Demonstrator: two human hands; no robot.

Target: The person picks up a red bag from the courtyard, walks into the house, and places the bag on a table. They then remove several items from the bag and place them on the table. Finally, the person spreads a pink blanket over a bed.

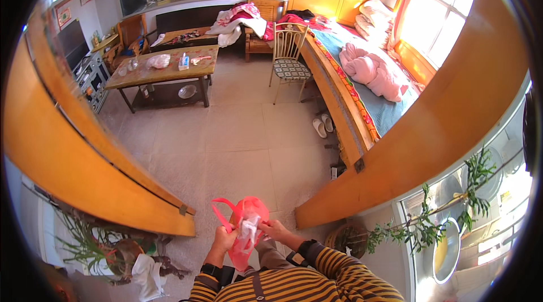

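A red plastic carrier bag (241, 255) hangs open in front of my body, at the doorway. My left hand (224, 239) grips its left side, and one looped handle (221, 213) rises above that hand. On the bag's other side, my right hand (276, 231) pinches the edge near some crumpled white material (249, 230). This white material shows in the bag's mouth; whether it is thin plastic or paper I cannot tell. The bag's lower contents are hidden.
Orange door frames flank me on the left (106, 183) and right (407, 162). Ahead are a low table (195, 56), a metal chair (291, 68) and a bed (377, 115). White slippers (319, 128) lie beside the bed. Potted plants stand left (91, 242) and right (348, 238).
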